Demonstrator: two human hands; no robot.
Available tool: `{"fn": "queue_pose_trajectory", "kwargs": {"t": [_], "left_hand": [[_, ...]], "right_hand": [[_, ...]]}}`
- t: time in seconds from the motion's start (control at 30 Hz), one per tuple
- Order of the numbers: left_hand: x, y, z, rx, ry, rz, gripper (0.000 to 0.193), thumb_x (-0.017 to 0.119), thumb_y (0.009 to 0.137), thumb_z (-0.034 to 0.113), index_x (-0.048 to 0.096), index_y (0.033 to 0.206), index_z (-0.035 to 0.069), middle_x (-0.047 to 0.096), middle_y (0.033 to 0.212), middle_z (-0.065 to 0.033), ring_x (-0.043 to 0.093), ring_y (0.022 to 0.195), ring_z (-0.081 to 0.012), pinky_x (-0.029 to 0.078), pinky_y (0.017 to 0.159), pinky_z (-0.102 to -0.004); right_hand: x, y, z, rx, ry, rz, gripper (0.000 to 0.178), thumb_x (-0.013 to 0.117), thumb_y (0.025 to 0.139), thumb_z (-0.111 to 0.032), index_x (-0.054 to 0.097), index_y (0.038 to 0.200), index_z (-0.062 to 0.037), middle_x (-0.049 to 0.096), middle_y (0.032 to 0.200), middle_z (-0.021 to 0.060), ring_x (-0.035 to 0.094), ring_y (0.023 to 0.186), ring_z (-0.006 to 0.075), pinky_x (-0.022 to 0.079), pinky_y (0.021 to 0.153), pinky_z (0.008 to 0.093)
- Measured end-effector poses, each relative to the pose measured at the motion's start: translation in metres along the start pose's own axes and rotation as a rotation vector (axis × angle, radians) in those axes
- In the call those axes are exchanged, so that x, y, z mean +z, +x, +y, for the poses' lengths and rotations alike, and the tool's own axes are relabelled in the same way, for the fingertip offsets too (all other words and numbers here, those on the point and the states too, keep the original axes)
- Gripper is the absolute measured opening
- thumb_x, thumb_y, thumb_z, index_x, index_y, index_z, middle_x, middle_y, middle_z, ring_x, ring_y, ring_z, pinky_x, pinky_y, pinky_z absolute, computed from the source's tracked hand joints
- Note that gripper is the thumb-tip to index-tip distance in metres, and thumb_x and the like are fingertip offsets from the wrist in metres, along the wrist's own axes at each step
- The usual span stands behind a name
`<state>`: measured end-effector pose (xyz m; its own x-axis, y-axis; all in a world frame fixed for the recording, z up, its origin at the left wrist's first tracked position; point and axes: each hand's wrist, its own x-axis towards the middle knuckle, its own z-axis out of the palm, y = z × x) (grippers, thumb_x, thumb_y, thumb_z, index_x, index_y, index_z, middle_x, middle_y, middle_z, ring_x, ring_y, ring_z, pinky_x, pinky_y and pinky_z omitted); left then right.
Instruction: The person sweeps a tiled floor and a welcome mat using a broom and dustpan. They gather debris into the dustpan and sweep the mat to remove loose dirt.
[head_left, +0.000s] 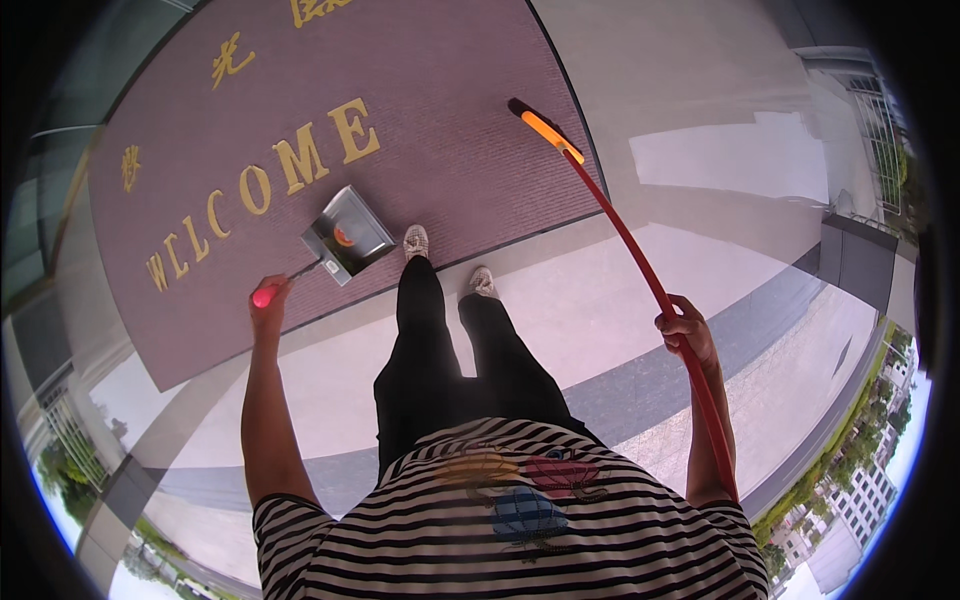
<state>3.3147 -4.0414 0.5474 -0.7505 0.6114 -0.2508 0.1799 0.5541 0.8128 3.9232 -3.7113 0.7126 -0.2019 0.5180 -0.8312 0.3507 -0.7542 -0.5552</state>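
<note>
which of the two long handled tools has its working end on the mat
Both do, but the dustpan in the left hand sits well inside the mat; the right hand's red-handled broom touches only its right edge.

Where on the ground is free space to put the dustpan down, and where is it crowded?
The pale floor between the shoes and the red broom handle lies bare. The mat is bare between dustpan and broom head. It is crowded by the left hand, where dustpan and left shoe sit close. The right hand grips the handle.
</note>
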Motion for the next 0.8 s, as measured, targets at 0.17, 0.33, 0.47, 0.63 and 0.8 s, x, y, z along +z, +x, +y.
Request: {"fn": "queue_pose_trajectory", "kwargs": {"t": [0.17,0.33,0.47,0.63,0.8], "left_hand": [[0.006,-0.040,-0.017,-0.083,0.090,-0.009,0.012,0.069,0.078,0.011,0.063,0.086,0.004,0.064,0.090,-0.0052,0.058,0.086,-0.0135,0.045,0.081,-0.0263],[0.015,-0.068,-0.029,-0.084,0.120,0.015,0.018,0.070,0.075,0.016,0.064,0.087,0.005,0.064,0.079,-0.0043,0.058,0.076,-0.0143,0.046,0.072,-0.0286],[0.027,-0.079,-0.059,-0.049,0.157,0.012,0.019,0.072,0.073,0.016,0.063,0.084,0.004,0.063,0.071,-0.0076,0.059,0.069,-0.0171,0.046,0.067,-0.0300],[0.014,-0.086,-0.053,-0.046,0.150,0.025,0.015,0.071,0.074,0.012,0.062,0.082,0.004,0.062,0.071,-0.0079,0.057,0.067,-0.0157,0.045,0.065,-0.0283],[-0.025,-0.105,-0.067,-0.085,0.074,-0.022,0.014,0.070,0.075,0.009,0.061,0.084,0.003,0.064,0.087,-0.0052,0.058,0.082,-0.0129,0.045,0.078,-0.0257]], "right_hand": [[-0.086,0.036,0.048,0.029,0.083,0.135,0.051,0.053,0.067,0.008,0.042,0.115,-0.0045,0.053,0.069,0.0088,0.041,0.042,0.0077,0.031,0.034,0.0205],[-0.003,0.030,0.116,0.192,0.312,-0.111,0.052,0.053,0.070,0.010,0.038,0.118,-0.0024,0.052,0.069,0.0108,0.040,0.042,0.0093,0.032,0.034,0.0224],[0.104,-0.013,0.165,0.318,0.384,-0.419,0.051,0.055,0.072,0.003,0.041,0.121,0.0007,0.054,0.073,0.0102,0.044,0.044,0.0108,0.035,0.037,0.0215],[0.146,-0.051,0.141,0.378,0.332,-0.533,0.055,0.055,0.070,0.002,0.042,0.124,0.0041,0.055,0.076,0.0101,0.045,0.043,0.0092,0.035,0.037,0.0202],[0.119,-0.062,0.105,0.200,0.304,-0.388,0.059,0.053,0.067,0.007,0.042,0.125,0.0032,0.055,0.073,0.0134,0.042,0.042,0.0078,0.034,0.035,0.0183]]}}
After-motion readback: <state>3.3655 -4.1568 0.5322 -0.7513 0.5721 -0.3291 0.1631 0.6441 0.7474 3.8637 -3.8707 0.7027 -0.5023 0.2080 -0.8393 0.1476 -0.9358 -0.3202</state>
